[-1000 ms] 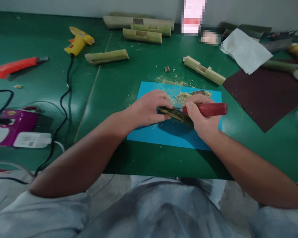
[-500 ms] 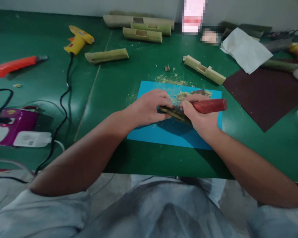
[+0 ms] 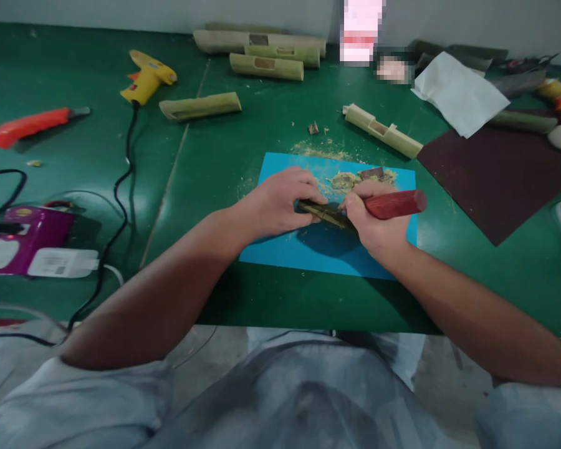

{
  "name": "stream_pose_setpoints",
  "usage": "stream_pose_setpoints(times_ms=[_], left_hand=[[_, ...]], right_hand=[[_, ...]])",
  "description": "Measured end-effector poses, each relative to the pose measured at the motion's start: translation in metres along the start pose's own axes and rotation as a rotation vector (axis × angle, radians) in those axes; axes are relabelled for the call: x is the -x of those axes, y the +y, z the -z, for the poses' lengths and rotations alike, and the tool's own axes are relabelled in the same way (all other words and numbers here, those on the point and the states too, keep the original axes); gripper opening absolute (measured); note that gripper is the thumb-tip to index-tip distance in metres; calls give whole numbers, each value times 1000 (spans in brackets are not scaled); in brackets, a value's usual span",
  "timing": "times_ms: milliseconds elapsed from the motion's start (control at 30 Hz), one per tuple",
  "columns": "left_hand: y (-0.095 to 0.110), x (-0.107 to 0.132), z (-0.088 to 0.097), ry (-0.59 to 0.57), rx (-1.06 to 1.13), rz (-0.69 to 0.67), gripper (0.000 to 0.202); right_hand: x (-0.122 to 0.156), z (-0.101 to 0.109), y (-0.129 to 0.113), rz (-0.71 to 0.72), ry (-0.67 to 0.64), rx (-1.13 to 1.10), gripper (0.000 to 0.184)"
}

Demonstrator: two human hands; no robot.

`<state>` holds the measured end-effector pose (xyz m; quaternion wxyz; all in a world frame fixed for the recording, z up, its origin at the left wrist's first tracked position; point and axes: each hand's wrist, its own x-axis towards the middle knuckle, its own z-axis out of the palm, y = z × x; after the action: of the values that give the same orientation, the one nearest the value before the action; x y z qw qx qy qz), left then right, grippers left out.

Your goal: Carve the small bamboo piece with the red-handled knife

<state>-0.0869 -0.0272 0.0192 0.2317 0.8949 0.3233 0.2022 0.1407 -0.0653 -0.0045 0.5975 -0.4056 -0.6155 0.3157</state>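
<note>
My left hand (image 3: 280,202) is closed round one end of a small dark green bamboo piece (image 3: 328,214), holding it down over the blue cutting mat (image 3: 318,252). My right hand (image 3: 374,221) grips a tool with a red wooden handle (image 3: 395,204); its front end meets the bamboo piece between my hands, and the tip is hidden by my fingers. A heap of pale shavings (image 3: 348,179) lies on the mat just beyond my hands.
On the green table: a yellow glue gun (image 3: 147,76) with black cord, an orange utility knife (image 3: 30,123), a purple device (image 3: 25,240), several cut bamboo tubes (image 3: 266,65), a notched bamboo piece (image 3: 383,131), dark sandpaper (image 3: 495,178), white paper (image 3: 460,93).
Both hands keep their grip over the mat. The red handle has shifted slightly between frames as the tool works against the bamboo piece.
</note>
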Motion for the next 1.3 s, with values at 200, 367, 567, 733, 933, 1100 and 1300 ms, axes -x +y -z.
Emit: stream_pose_setpoints(times_ms=[200,367,567,733,933,1100,1300], left_hand=[[-2,-1,-1,0,6,-16,19],[-4,-1,-2,-8,4,-28,21],[-3,0,-1,-18,-36,-7,24],[-3,0,-2,-8,-26,-1,22],[-4,0,-4,13,-16,-18,18],[-3,0,-3,7,-27,-26,20],[-1,-1,-1,-2,-30,-21,18]], right_hand=[[2,2,0,12,80,-47,30],[-3,0,3,58,190,-111,43],[-5,1,-1,43,5,-120,32],[-6,3,0,43,-43,-106,20],[-8,3,-1,22,-61,-77,21],[-9,2,-3,45,-91,-14,28],[-1,2,2,42,-12,-69,29]])
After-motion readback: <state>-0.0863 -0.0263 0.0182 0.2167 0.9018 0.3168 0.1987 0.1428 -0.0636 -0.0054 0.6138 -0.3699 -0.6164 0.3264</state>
